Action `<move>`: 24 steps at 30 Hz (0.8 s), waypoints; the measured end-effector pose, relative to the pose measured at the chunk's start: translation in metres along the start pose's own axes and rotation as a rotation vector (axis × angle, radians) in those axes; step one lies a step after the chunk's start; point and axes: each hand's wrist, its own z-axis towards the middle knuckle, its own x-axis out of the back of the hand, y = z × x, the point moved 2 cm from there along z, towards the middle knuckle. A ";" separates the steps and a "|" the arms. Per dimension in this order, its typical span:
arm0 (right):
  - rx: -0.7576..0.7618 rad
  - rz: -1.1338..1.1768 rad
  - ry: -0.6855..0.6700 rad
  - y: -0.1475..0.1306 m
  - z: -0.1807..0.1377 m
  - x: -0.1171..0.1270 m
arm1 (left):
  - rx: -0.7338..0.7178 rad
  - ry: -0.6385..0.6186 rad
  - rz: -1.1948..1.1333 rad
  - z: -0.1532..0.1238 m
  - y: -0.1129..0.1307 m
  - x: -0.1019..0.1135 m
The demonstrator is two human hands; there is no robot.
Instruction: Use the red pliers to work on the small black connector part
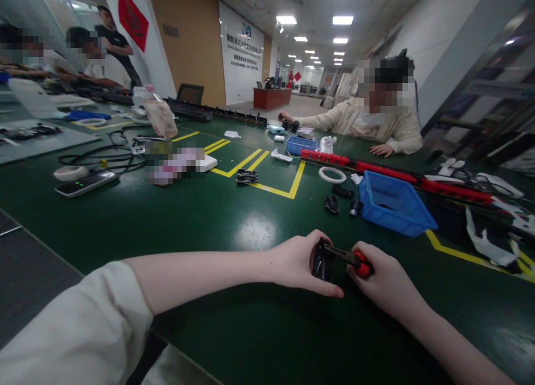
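Note:
Near the front of the green table, my left hand (292, 264) is closed around a small black plastic part (322, 266), with thumb and fingers on either side of it. My right hand (384, 276) grips a pair of pliers (363, 263) by the red handle. The dark jaws of the pliers point left and meet the upper end of the black part. Whether the jaws are clamped on it I cannot tell. Beyond my hands lie loose black parts (331, 205) and a small black cylindrical piece (355, 208).
A blue bin (395, 204) stands to the right, before a long red strip (397, 170). A tape roll (332, 175) and more black parts (247, 176) lie farther back. At left are a phone-like device (86, 183) and cables. A person (368, 120) sits across the table.

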 end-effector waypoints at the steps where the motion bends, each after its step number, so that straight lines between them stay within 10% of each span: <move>1: -0.008 0.004 -0.012 0.000 0.000 0.000 | 0.010 -0.012 -0.009 0.000 0.000 0.000; 24: 0.075 -0.028 0.078 0.001 -0.004 -0.002 | -0.043 -0.027 0.126 -0.001 -0.001 0.002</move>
